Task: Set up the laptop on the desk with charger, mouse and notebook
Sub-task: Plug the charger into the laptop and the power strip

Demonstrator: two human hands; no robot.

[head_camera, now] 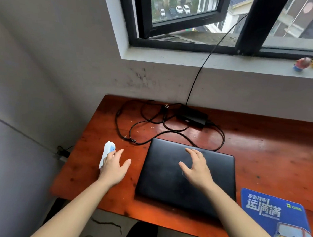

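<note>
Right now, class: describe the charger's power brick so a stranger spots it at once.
Find the red-brown desk under the window. Behind the closed black laptop, by the wall, lies the power brick. It is the one solid black block among thin looping cables.

You are holding your left hand (114, 168) out, thumb and forefinger spread apart; you are holding your right hand (197, 168) palm down, fingers splayed.

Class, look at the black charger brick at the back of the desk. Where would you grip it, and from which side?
Probably across its two long sides, coming from above. The charger brick lies flat on the desk, and cords leave its short ends, so the long sides are the free, parallel faces.
</note>
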